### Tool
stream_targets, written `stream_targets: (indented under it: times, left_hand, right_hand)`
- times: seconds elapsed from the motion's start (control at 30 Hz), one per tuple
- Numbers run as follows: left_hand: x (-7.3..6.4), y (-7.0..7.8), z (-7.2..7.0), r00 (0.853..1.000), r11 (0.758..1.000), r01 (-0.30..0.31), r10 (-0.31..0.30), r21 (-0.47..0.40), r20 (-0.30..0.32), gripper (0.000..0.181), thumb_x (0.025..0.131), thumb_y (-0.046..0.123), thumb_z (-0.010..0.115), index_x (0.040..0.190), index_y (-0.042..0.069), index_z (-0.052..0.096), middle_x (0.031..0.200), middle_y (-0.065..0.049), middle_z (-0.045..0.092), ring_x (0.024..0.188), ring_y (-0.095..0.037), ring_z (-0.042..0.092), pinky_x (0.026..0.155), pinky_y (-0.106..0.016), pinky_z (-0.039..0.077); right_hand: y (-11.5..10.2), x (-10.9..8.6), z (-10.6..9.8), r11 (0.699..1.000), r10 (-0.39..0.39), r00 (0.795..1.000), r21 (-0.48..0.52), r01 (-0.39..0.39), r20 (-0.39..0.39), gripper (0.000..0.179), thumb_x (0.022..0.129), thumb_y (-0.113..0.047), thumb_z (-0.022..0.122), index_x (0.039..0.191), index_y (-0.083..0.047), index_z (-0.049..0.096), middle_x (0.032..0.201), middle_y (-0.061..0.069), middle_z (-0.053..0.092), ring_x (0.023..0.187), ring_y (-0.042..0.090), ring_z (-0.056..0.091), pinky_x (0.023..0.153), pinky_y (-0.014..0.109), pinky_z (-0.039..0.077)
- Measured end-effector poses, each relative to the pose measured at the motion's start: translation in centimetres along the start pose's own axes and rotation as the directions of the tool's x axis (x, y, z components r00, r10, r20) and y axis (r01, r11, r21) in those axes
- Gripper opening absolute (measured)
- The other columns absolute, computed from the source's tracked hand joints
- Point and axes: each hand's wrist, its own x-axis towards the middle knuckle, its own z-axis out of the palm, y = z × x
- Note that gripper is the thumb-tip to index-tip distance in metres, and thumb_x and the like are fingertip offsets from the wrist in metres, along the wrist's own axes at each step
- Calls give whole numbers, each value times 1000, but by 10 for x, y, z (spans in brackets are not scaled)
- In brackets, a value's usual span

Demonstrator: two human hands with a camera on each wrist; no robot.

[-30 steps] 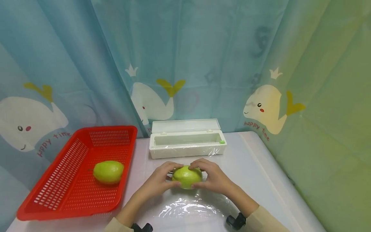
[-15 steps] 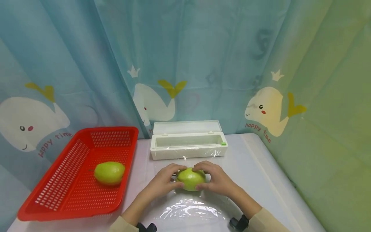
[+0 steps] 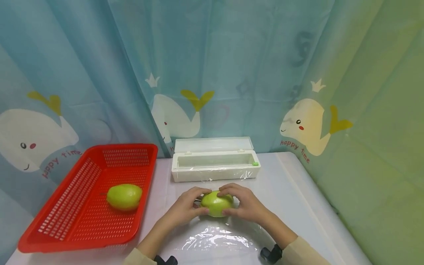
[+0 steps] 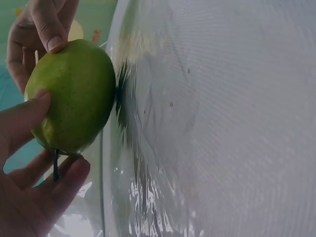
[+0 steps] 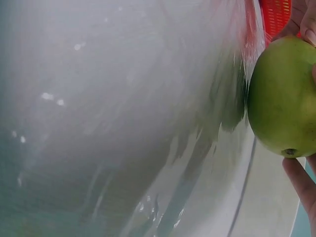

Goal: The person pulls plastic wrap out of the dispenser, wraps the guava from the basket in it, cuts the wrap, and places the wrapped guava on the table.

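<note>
A green pear (image 3: 216, 203) lies on its side on clear plastic film (image 3: 215, 239) in front of the white box. From its left end, my left hand (image 3: 185, 207) holds it between thumb and fingers, around the dark stem (image 4: 56, 165). At the opposite end my right hand (image 3: 243, 204) grips it the same way, thumb on the near side and fingers over the top. The left wrist view has both thumbs pressing on the pear's skin. A small dark blossom end (image 5: 290, 151) shows in the right wrist view.
On the left stands a red perforated basket (image 3: 82, 235) with a second green pear (image 3: 124, 197) inside. A white cling film box (image 3: 215, 175), lid raised, sits behind the hands; film stretches from its front. A patterned curtain (image 3: 232, 55) hangs behind the table.
Both hands and the pear between them shifted slightly right, then a touch back left. Their grip looks the same. The basket and box stay in place.
</note>
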Motion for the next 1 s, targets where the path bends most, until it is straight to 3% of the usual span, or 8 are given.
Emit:
stream_targets:
  times: [0.3, 0.8, 1.0]
  left_hand:
    - [-6, 0, -1, 1000, 1000, 14, -14, 8, 9, 61, 87, 26, 78, 141, 14, 53, 137, -4, 56, 117, -27, 60, 84, -30, 57]
    - [-12, -4, -2, 1000, 996, 16, -16, 84, -3, 62, 87, 32, 77, 142, 17, 53, 139, 0, 56, 118, -26, 59, 84, -35, 54]
    - [-19, 0, -1, 999, 991, 21, -16, 131, -34, 63, 85, 31, 79, 141, 20, 53, 139, -3, 54, 124, -29, 55, 91, -48, 53]
  right_hand:
    - [-2, -3, 3, 1000, 9, 1000, 14, -9, 19, 55, 74, -25, 88, 124, -19, 65, 136, 8, 61, 129, 26, 55, 105, 51, 46]
    - [-3, -6, 8, 999, 22, 999, 44, -24, 50, 63, 74, -26, 88, 131, -19, 61, 140, 9, 58, 132, 26, 53, 106, 54, 44]
    - [-4, -9, 8, 999, 25, 999, 26, -26, 40, 64, 76, -31, 87, 132, -20, 60, 142, 9, 57, 133, 28, 51, 105, 57, 43]
